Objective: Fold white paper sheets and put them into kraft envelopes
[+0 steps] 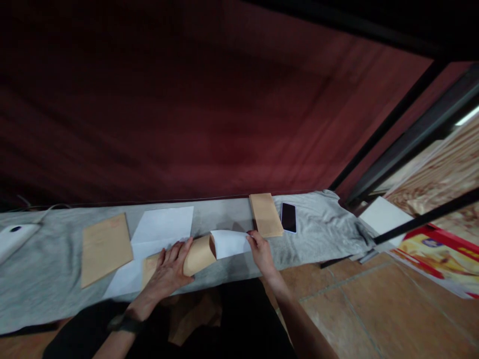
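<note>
A brown paper envelope [198,257] lies near the front edge of the cloth-covered surface, its mouth bulging open to the right. My left hand [170,267] rests on it with fingers stretched out, pressing it down. At the mouth of the envelope is a folded white sheet of paper [231,244], partly inside it as far as I can see. My right hand [259,248] pinches the right end of this sheet between thumb and fingers. Under and beside my left hand lies a creased white sheet [160,227], partly hidden.
A stack of brown envelopes [266,215] lies to the right, with a phone [289,217] beside it. Another brown envelope [106,248] lies on the left. A white device [17,239] with a cable sits at the far left. A red-and-yellow box [441,257] stands at the right.
</note>
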Tool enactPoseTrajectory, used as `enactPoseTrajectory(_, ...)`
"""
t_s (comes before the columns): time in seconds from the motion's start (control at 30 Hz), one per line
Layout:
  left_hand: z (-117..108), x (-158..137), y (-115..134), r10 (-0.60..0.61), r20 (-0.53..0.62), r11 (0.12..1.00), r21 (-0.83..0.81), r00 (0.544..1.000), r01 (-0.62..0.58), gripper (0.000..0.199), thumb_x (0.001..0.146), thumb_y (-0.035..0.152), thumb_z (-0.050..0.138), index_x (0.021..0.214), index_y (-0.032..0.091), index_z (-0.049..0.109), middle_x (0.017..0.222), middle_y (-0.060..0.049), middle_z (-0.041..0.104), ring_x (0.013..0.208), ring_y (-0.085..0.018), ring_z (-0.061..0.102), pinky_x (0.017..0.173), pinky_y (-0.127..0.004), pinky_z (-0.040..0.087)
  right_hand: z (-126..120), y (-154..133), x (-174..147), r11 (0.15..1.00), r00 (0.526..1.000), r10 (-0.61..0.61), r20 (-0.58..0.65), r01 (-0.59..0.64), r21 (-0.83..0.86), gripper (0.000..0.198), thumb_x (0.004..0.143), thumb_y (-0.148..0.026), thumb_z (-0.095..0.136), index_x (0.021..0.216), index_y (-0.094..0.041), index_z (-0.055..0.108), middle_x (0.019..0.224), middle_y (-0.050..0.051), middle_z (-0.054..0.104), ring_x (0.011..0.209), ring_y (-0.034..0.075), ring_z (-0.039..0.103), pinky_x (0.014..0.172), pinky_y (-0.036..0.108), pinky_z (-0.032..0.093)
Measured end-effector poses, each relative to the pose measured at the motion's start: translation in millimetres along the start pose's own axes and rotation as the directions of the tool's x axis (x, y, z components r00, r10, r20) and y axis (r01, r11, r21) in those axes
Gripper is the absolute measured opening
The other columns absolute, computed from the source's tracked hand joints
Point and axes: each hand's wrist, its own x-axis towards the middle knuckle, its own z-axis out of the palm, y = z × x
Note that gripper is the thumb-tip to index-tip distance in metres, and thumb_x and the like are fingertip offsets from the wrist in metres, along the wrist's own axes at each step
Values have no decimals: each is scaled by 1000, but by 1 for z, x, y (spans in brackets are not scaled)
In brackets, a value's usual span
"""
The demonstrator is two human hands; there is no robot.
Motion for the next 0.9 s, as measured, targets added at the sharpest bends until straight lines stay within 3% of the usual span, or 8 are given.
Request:
enactPoseTrajectory(0.27, 3, 3, 0, 39, -73, 999, -11, 997, -40, 109, 66, 38, 66, 158, 23, 9, 147, -16, 43, 141, -37, 37, 118, -58, 18, -2, 1, 3, 1000, 1000, -1, -15, 1, 11, 24, 96, -36, 48, 100, -23, 67, 91, 4, 73, 86, 21, 68, 77, 29, 51)
enactPoseTrajectory(0.5, 8, 5, 2, 45, -73, 999, 6, 996, -45, 109, 65, 33, 66, 158, 24, 10, 146, -15, 45, 140, -36, 38, 118, -58, 17, -2, 2, 12, 996, 983, 29, -180, -12, 91, 26, 94, -40, 50, 95, -20, 66, 87, 5, 71, 80, 20, 64, 74, 28, 50)
enactPoseTrajectory(0.9, 7, 9, 8, 27, -213, 995, 104, 977, -5, 106, 67, 31, 69, 157, 20, 14, 145, -19, 45, 141, -39, 35, 117, -60, 16, -1, 14, 13, 1000, 998, -21, -67, 22, 16, 26, 91, -40, 52, 75, -22, 62, 64, -1, 62, 61, 17, 57, 59, 25, 43)
